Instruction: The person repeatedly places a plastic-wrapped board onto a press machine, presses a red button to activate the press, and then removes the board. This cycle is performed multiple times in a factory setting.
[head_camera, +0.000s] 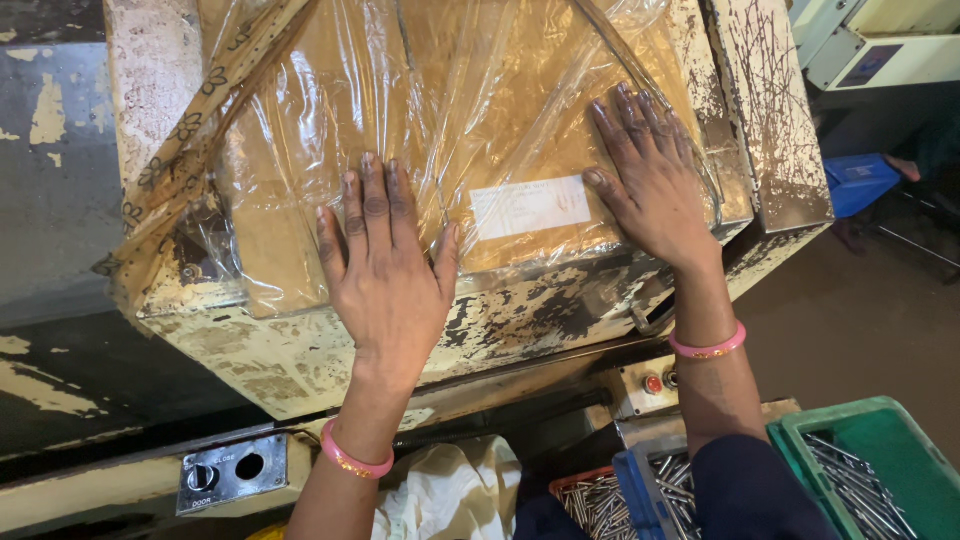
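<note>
- Pressing flat: left hand (385, 275) and right hand (655, 185), fingers spread, gripping nothing.
- Plastic wrap (450, 90) covers brown box (350, 110); label (530, 207) on.
- Wrap edges loose, unsealed.

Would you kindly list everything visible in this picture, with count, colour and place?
Flat brown cardboard box under clear plastic film: one, brown, on top of the machine, under both hands.
White paper label: one, white, on the box between the hands.
Worn cream-painted metal machine: one, cream with chipped dark patches, centre.
Grey switch plate with a knob: one, grey, lower left.
Red push button: one, red, on the machine's lower right panel.
Green plastic crate of metal rods: one, green, lower right.
Blue plastic bin: one, blue, right edge.
Pink bangles: two, pink, one on each wrist.
Left hand: flat on the film.
Right hand: flat on the film.
</note>
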